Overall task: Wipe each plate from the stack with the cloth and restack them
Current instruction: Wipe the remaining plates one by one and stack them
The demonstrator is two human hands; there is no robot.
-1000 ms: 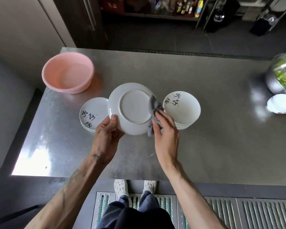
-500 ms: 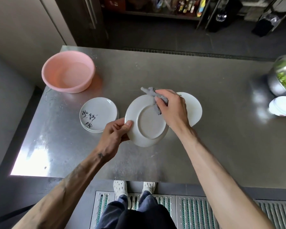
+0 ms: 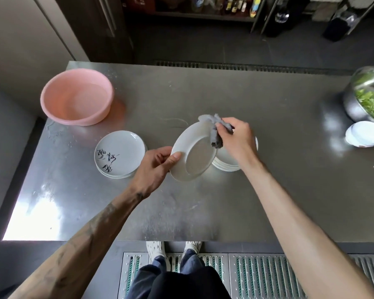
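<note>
Head, one plate [image 3: 194,156], one cloth [image 3: 214,130], seemingly two stacks [image 3: 120,154] [image 3: 225,166]

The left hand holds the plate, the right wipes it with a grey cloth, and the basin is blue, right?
The head view shows the basin is pink, not blue. The rest holds: left hand on plate, right hand on cloth.

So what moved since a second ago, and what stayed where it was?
The plate shifted right, partly over the right stack, and tipped more on edge. The right hand carried the cloth from the plate's right side up to its far rim. The left hand kept gripping the plate's rim. The left stack, the right stack and the pink basin stayed put.
</note>
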